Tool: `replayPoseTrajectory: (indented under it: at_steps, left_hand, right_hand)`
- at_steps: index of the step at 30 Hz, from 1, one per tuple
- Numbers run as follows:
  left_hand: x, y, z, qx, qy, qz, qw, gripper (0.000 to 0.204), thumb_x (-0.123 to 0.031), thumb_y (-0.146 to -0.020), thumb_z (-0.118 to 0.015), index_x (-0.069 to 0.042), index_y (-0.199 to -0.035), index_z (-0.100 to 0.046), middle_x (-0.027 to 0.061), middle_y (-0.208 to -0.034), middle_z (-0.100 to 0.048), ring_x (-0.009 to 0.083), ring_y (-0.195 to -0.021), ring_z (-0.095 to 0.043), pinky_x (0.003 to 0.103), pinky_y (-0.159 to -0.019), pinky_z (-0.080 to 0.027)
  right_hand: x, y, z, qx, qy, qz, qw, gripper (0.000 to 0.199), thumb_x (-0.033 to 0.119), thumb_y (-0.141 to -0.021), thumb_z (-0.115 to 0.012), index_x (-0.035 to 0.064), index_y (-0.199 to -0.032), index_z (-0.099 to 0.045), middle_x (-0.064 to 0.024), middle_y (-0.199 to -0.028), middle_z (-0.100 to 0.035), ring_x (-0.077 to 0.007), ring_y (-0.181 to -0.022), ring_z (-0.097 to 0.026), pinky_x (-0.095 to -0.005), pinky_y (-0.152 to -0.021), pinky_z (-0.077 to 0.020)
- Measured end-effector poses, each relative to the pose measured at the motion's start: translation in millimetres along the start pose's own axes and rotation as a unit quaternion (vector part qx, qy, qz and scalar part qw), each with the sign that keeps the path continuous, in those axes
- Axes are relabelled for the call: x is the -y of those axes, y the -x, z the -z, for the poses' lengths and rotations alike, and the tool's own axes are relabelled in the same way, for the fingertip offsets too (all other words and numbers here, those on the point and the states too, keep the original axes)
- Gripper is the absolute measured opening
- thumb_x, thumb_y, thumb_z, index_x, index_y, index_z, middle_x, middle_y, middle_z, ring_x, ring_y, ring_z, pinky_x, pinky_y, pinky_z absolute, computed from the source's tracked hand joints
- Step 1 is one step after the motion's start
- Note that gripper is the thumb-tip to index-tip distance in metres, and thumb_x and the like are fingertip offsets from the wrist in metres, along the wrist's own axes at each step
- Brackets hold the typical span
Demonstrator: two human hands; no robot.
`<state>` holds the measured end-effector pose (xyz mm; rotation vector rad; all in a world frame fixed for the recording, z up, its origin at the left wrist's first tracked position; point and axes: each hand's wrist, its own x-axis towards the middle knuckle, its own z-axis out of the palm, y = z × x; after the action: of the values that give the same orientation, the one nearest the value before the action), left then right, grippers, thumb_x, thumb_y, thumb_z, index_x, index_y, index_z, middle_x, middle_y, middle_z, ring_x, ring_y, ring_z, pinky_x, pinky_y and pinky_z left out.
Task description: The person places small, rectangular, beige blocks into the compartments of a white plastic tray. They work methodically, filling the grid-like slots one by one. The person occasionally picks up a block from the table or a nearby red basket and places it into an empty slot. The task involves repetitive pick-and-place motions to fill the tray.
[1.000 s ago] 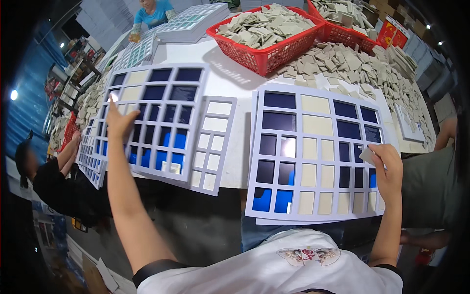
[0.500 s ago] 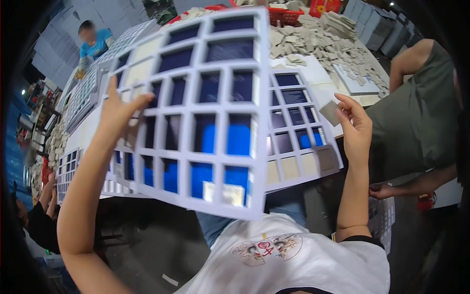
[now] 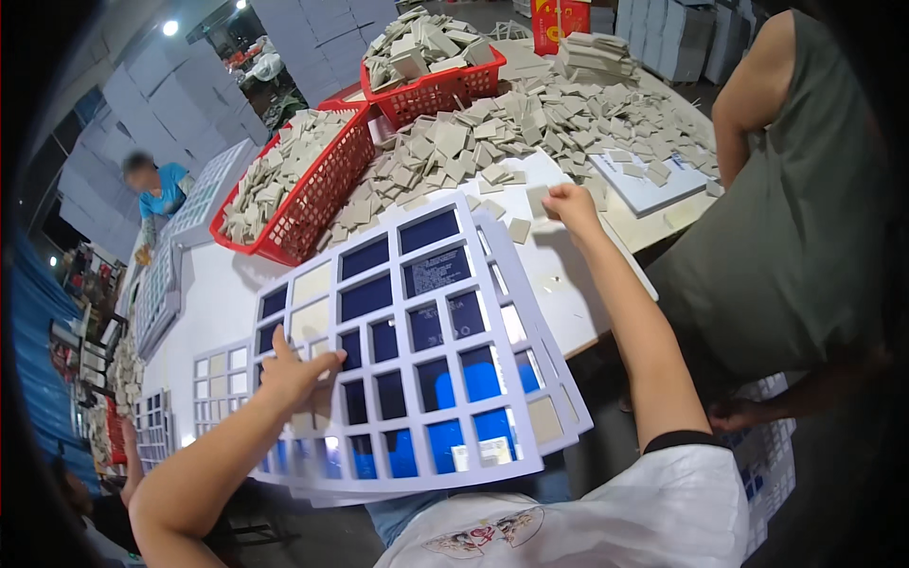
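A white grid panel with dark blue and bright blue showing through its windows lies slightly askew over other such panels, right in front of me. Beige squares fill a few of its cells on the left side. My left hand grips it there, thumb and forefinger spread across the cells and the other fingertips hidden. Farther off to the right, my right hand pinches a small beige tile above the white tabletop, beside a loose tile.
Two red plastic baskets heaped with tiles stand at the back. Loose beige tiles spread across the far table. A white board with tiles on it lies at right, near a person in dark green. Another person in blue is far left.
The grid panel has come down from its raised position onto the stack, with my left hand still on it. My right hand has moved forward and left over the table, a tile in its fingers.
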<state>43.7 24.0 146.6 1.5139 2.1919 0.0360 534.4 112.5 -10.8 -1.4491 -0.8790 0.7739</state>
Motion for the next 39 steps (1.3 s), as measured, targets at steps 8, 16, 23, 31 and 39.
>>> replayPoseTrajectory:
  at_steps: [8, 16, 23, 31, 39]
  left_hand:
    - [-14, 10, -25, 0.084, 0.088, 0.008, 0.993, 0.131, -0.038, -0.063, -0.090, -0.004, -0.158, -0.007, 0.0308, -0.143, -0.026, 0.0432, -0.130, -0.040, 0.047, -0.106, -0.043]
    - [20, 10, -29, 0.002, 0.157, -0.143, 0.977, 0.109, -0.021, -0.074, -0.083, -0.003, -0.156, -0.013, 0.0235, -0.142, -0.029, 0.0359, -0.131, -0.034, 0.045, -0.106, -0.038]
    - [-2, -11, 15, -0.058, 0.048, -0.310, 0.948, 0.092, -0.018, -0.077, -0.078, -0.008, -0.153, -0.028, 0.0182, -0.142, -0.034, 0.0313, -0.126, -0.041, 0.040, -0.097, -0.044]
    - [-32, -41, 13, 0.214, 0.260, -0.348, 0.875, 0.083, -0.021, -0.085, -0.079, -0.012, -0.154, -0.033, 0.0191, -0.138, -0.048, 0.0285, -0.125, -0.053, 0.040, -0.100, -0.047]
    - [-30, 2, -23, 0.235, 0.304, -0.396, 0.834, 0.094, -0.009, -0.078, -0.081, -0.015, -0.154, -0.026, 0.0205, -0.135, -0.055, 0.0269, -0.124, -0.057, 0.038, -0.102, -0.046]
  right_hand:
    - [-67, -168, -90, 0.023, 0.394, 0.051, 0.917, 0.019, 0.025, -0.075, -0.078, 0.0098, -0.079, -0.068, -0.0057, -0.080, -0.070, -0.0205, -0.080, -0.066, -0.0391, -0.072, -0.0506]
    - [-71, -135, -117, 0.170, 0.355, 0.193, 0.899, 0.025, 0.023, -0.065, -0.075, 0.0066, -0.070, -0.057, -0.0123, -0.066, -0.060, -0.0254, -0.066, -0.059, -0.0386, -0.060, -0.0478]
    - [-43, -111, -96, 0.150, 0.153, -0.029, 0.976, 0.017, 0.016, -0.066, -0.072, 0.0083, -0.069, -0.058, -0.0061, -0.066, -0.060, -0.0167, -0.062, -0.058, -0.0320, -0.057, -0.0464]
    - [109, 5, -76, 0.232, -0.145, 0.061, 0.960, 0.015, 0.004, -0.080, -0.073, 0.0060, -0.083, -0.058, -0.0006, -0.075, -0.058, -0.0111, -0.068, -0.058, -0.0251, -0.063, -0.0463]
    - [154, 186, -166, 0.463, 0.023, 0.048, 0.885, 0.015, 0.015, -0.086, -0.071, 0.0032, -0.082, -0.062, -0.0033, -0.094, -0.062, -0.0097, -0.085, -0.060, -0.0285, -0.081, -0.0476]
